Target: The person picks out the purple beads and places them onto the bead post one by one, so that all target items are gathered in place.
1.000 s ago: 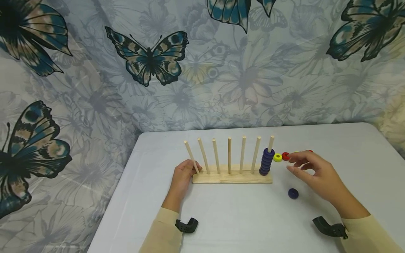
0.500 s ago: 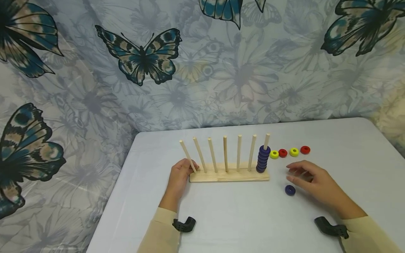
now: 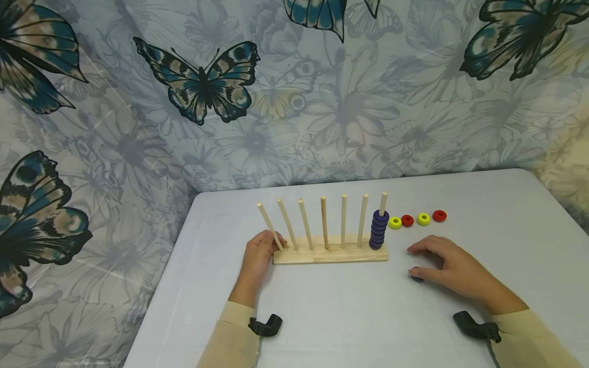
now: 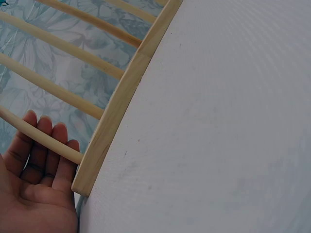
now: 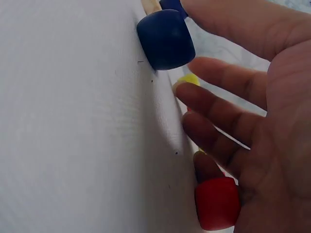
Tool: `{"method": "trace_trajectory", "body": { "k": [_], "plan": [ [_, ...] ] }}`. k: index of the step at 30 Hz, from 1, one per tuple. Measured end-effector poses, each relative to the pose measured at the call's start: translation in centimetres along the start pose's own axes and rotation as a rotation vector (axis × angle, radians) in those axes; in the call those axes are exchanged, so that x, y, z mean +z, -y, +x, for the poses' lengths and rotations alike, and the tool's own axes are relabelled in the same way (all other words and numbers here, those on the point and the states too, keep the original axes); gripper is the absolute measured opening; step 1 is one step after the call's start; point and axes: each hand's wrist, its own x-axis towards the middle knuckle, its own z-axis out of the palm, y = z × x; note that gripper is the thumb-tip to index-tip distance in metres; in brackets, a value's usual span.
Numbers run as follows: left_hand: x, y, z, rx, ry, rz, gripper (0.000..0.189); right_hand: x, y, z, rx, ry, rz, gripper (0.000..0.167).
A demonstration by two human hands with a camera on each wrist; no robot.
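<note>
A wooden peg rack (image 3: 331, 255) stands on the white table, with a stack of dark blue beads (image 3: 378, 232) on its rightmost peg. My left hand (image 3: 257, 255) rests at the rack's left end, its fingers behind the first peg (image 4: 48, 141) in the left wrist view. My right hand (image 3: 455, 268) reaches over a loose blue bead (image 5: 167, 41), thumb above and index fingertip close beside it. From the head view the thumb mostly covers that bead. Close to the right palm, a red bead (image 5: 217, 204) appears in the right wrist view, hidden from the head camera.
Behind the right hand, a yellow bead (image 3: 395, 226), a red bead (image 3: 407, 225), another yellow bead (image 3: 423, 223) and another red bead (image 3: 439, 220) form a row on the table. A butterfly-patterned cloth (image 3: 285, 138) hangs behind the table. Black devices sit on both wrists.
My right hand has come down and towards me, its thumb now over the loose blue bead. The row of beads it partly covered shows fully. My left hand stays at the rack; the view shifts slightly.
</note>
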Motion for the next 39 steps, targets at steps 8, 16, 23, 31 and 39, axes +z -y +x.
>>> {"method": "trace_trajectory", "body": {
  "k": [8,16,23,31,39],
  "plan": [
    [-0.1,0.0,0.0,0.005,0.005,-0.017,0.053,-0.7,0.0,-0.1,-0.077,0.070,0.004,0.052],
    [0.0,0.1,0.1,-0.001,-0.006,-0.027,0.053,-0.8,-0.1,0.1,-0.039,0.122,-0.023,0.042],
    [0.0,-0.1,0.0,-0.007,-0.008,-0.018,0.053,-0.5,0.3,0.4,0.069,0.141,-0.036,0.036],
    [-0.3,0.0,0.1,0.001,-0.010,-0.009,0.053,-0.3,0.6,0.6,0.080,0.104,-0.014,0.038],
    [0.0,0.0,0.1,-0.006,-0.013,-0.010,0.051,-0.3,0.9,0.5,0.106,0.069,0.005,0.035]
  ]
}}
